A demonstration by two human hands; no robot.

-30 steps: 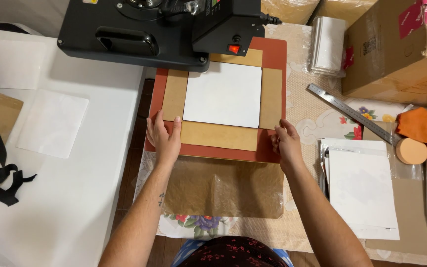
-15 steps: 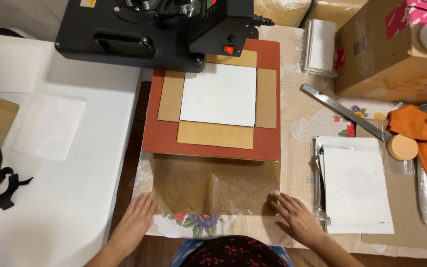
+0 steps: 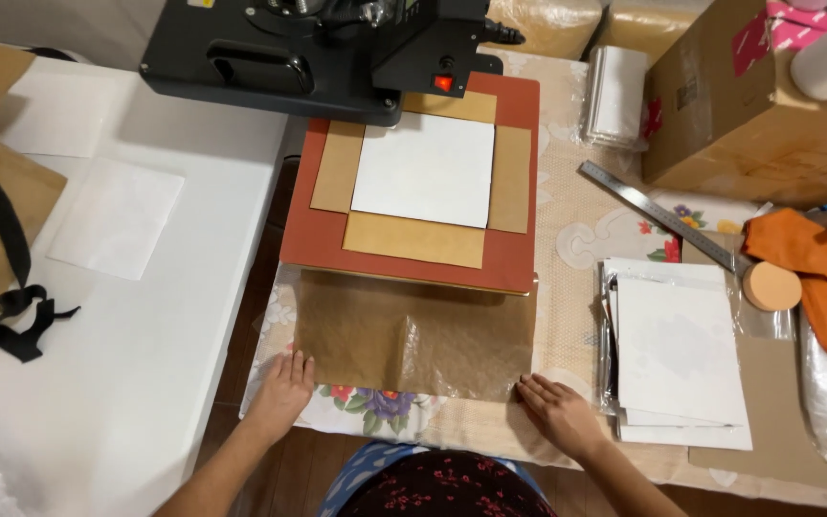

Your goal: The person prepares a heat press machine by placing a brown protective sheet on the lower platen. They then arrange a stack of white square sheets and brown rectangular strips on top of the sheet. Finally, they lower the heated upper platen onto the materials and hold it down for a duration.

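— At the near edge of the table, where are your hands?

— Your left hand lies flat at the front left corner of the brown baking paper, fingers together and stretched out, holding nothing. Your right hand rests just by the front right corner, fingers loosely spread, palm down, also gripping nothing.

— And where does that paper sit?

— It lies on the flowered tablecloth, straight in front of you, its far edge tucked at the red pad of the black heat press. You can see it is creased near its middle.

— What is on the pad?

— A tan sheet with a white square sheet on top, partly under the press head.

— To your right?

— A stack of white sheets in clear wrap, near your right hand; beyond it a metal ruler, an orange cloth and a cardboard box.
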